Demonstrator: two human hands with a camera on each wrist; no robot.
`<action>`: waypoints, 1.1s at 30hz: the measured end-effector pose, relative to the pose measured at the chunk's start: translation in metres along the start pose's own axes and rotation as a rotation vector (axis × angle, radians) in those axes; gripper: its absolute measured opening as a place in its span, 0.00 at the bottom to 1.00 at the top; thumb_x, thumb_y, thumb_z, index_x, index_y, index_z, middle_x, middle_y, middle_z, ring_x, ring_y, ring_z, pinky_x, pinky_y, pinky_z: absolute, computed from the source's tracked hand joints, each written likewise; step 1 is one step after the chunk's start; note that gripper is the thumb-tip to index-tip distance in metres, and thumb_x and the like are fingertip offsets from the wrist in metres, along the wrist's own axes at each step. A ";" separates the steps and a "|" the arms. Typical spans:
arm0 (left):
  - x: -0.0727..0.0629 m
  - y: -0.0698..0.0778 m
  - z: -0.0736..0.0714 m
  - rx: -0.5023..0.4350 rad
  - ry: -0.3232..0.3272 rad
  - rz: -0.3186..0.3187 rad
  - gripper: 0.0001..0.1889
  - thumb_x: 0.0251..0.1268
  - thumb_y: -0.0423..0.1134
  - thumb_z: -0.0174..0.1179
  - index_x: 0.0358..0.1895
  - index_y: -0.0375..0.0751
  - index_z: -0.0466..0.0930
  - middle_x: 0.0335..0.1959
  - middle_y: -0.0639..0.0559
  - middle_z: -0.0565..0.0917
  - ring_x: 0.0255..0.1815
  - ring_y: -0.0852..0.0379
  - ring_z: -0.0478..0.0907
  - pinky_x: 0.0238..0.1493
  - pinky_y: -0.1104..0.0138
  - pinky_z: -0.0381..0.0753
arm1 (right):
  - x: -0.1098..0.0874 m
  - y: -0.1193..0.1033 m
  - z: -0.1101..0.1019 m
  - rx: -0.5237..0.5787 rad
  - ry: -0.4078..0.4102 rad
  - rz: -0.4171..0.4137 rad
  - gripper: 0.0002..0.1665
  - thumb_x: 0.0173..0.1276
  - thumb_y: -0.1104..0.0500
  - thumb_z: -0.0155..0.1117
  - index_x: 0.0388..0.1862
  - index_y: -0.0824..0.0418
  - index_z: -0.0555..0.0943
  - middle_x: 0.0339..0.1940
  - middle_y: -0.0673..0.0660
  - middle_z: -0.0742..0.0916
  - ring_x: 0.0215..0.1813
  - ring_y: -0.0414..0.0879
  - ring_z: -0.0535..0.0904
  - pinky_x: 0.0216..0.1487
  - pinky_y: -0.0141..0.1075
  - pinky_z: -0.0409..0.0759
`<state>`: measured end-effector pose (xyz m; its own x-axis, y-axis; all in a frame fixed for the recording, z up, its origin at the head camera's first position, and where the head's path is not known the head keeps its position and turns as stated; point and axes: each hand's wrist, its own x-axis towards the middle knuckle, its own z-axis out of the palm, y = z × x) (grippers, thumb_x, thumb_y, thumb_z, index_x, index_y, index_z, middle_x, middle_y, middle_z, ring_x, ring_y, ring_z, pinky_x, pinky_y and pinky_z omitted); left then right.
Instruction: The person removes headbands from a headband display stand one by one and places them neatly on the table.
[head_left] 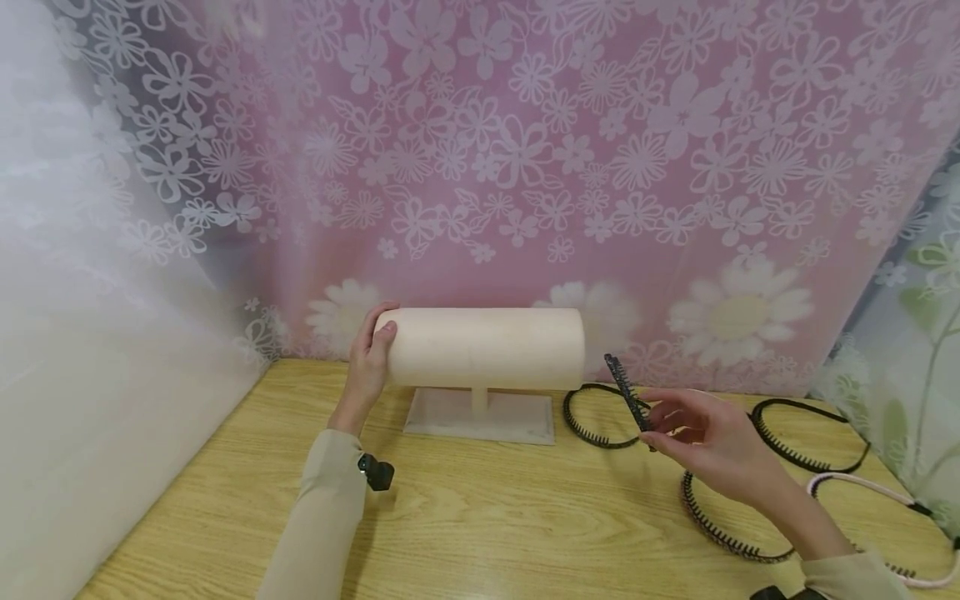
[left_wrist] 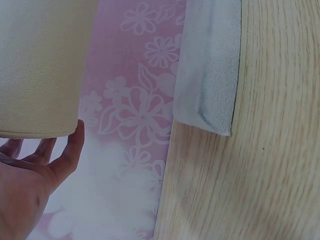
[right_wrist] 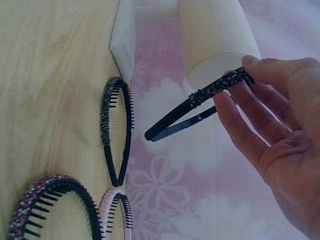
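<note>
A cream padded roll, the bar of a headband display stand [head_left: 487,346], lies level on a short post above a pale grey plush base [head_left: 521,421]. My left hand [head_left: 366,367] grips the roll's left end, thumb in front and the other fingers round the far side. To the right of the roll, my right hand [head_left: 723,442] pinches a black headband [right_wrist: 215,87] with glittery beading between thumb and fingertips. This headband is held up in the air, apart from the roll's right end, and in the head view it appears nearly edge-on.
Several other toothed headbands lie on the wooden table: a black one [head_left: 598,442] near the base, another black one [head_left: 802,458] at far right, a beaded one [head_left: 723,537] nearer me and a pink one [head_left: 862,479]. A pink flowered curtain [head_left: 480,167] hangs behind.
</note>
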<state>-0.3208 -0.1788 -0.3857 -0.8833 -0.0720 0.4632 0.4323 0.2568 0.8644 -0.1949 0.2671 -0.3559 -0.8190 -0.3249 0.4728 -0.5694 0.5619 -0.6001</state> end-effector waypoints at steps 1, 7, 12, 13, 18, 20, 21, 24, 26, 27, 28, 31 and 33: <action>0.000 0.000 0.000 -0.001 -0.002 -0.002 0.24 0.82 0.51 0.44 0.75 0.54 0.67 0.71 0.45 0.72 0.51 0.42 0.75 0.41 0.57 0.79 | -0.002 0.001 0.001 -0.005 -0.006 -0.006 0.26 0.59 0.69 0.76 0.58 0.61 0.83 0.36 0.50 0.88 0.38 0.30 0.85 0.36 0.29 0.86; 0.001 0.003 0.001 -0.003 -0.007 -0.005 0.24 0.81 0.54 0.44 0.74 0.55 0.68 0.69 0.45 0.72 0.49 0.43 0.76 0.40 0.57 0.80 | -0.011 0.005 0.007 -0.032 -0.028 -0.071 0.27 0.56 0.71 0.77 0.55 0.60 0.84 0.34 0.49 0.88 0.36 0.30 0.85 0.31 0.28 0.84; 0.001 0.002 0.002 0.010 0.010 0.007 0.24 0.81 0.55 0.44 0.73 0.55 0.70 0.68 0.47 0.73 0.49 0.43 0.76 0.40 0.57 0.80 | -0.018 0.011 0.012 -0.019 -0.069 -0.119 0.26 0.55 0.70 0.77 0.54 0.58 0.84 0.33 0.49 0.87 0.35 0.30 0.85 0.29 0.28 0.83; 0.001 0.002 0.002 0.010 0.011 0.008 0.24 0.81 0.55 0.44 0.73 0.55 0.70 0.68 0.47 0.74 0.49 0.43 0.76 0.40 0.57 0.80 | -0.020 0.012 0.013 -0.002 -0.084 -0.120 0.26 0.56 0.70 0.77 0.54 0.58 0.84 0.33 0.50 0.87 0.35 0.30 0.85 0.29 0.29 0.83; 0.000 0.002 0.002 0.003 0.011 0.007 0.24 0.81 0.55 0.44 0.73 0.53 0.69 0.68 0.46 0.73 0.50 0.43 0.76 0.41 0.55 0.80 | -0.026 0.016 0.019 0.040 -0.136 -0.160 0.26 0.57 0.69 0.77 0.55 0.57 0.83 0.32 0.49 0.86 0.33 0.32 0.85 0.28 0.29 0.83; 0.000 0.001 0.002 0.002 0.011 0.001 0.25 0.81 0.55 0.44 0.73 0.53 0.69 0.67 0.46 0.73 0.50 0.43 0.76 0.41 0.55 0.80 | -0.027 0.017 0.022 0.041 -0.151 -0.175 0.27 0.57 0.69 0.77 0.55 0.56 0.83 0.32 0.47 0.86 0.33 0.31 0.84 0.28 0.28 0.83; 0.000 0.001 0.001 0.004 0.011 -0.003 0.25 0.81 0.56 0.44 0.73 0.54 0.69 0.67 0.45 0.73 0.50 0.43 0.75 0.41 0.56 0.80 | -0.028 0.017 0.024 0.038 -0.157 -0.180 0.27 0.57 0.69 0.77 0.55 0.56 0.83 0.32 0.46 0.86 0.34 0.31 0.84 0.28 0.28 0.83; 0.000 0.001 0.001 0.003 0.006 -0.012 0.24 0.81 0.55 0.44 0.73 0.54 0.69 0.66 0.44 0.74 0.49 0.43 0.75 0.40 0.56 0.80 | -0.030 0.017 0.028 0.031 -0.167 -0.205 0.27 0.56 0.69 0.78 0.55 0.57 0.84 0.32 0.46 0.86 0.34 0.30 0.83 0.28 0.28 0.82; 0.000 0.002 0.001 -0.001 0.002 -0.018 0.24 0.81 0.54 0.44 0.74 0.54 0.68 0.66 0.43 0.73 0.49 0.43 0.75 0.40 0.57 0.80 | -0.031 0.018 0.031 0.039 -0.179 -0.223 0.27 0.54 0.70 0.78 0.54 0.58 0.84 0.32 0.47 0.86 0.34 0.30 0.83 0.28 0.27 0.82; 0.000 0.002 0.000 0.000 0.002 -0.016 0.24 0.81 0.54 0.44 0.74 0.55 0.68 0.66 0.43 0.74 0.49 0.43 0.75 0.40 0.57 0.80 | -0.031 0.019 0.032 0.046 -0.182 -0.238 0.27 0.54 0.71 0.78 0.54 0.59 0.83 0.32 0.48 0.86 0.34 0.30 0.83 0.28 0.27 0.82; 0.000 0.002 0.000 0.000 0.003 -0.014 0.24 0.81 0.54 0.44 0.74 0.55 0.69 0.65 0.43 0.74 0.49 0.43 0.75 0.40 0.57 0.80 | -0.031 0.020 0.033 0.056 -0.187 -0.249 0.27 0.54 0.71 0.78 0.53 0.59 0.83 0.31 0.49 0.86 0.34 0.31 0.83 0.29 0.27 0.82; -0.001 0.002 0.001 0.008 0.010 -0.010 0.24 0.81 0.55 0.44 0.73 0.55 0.69 0.65 0.43 0.74 0.49 0.43 0.76 0.40 0.57 0.80 | -0.032 0.021 0.036 0.063 -0.224 -0.238 0.27 0.54 0.71 0.78 0.53 0.58 0.83 0.32 0.50 0.87 0.34 0.31 0.83 0.29 0.27 0.83; 0.000 0.001 0.001 0.018 0.016 -0.004 0.24 0.81 0.55 0.44 0.73 0.56 0.69 0.65 0.43 0.74 0.49 0.43 0.76 0.40 0.57 0.80 | -0.033 0.021 0.038 0.068 -0.263 -0.203 0.26 0.56 0.70 0.77 0.53 0.57 0.84 0.32 0.48 0.87 0.35 0.30 0.82 0.29 0.28 0.83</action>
<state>-0.3199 -0.1778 -0.3850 -0.8819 -0.0880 0.4631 0.4257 0.2733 0.8626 -0.1827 0.2612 -0.4087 -0.6738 -0.6148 0.4099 -0.7188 0.4168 -0.5564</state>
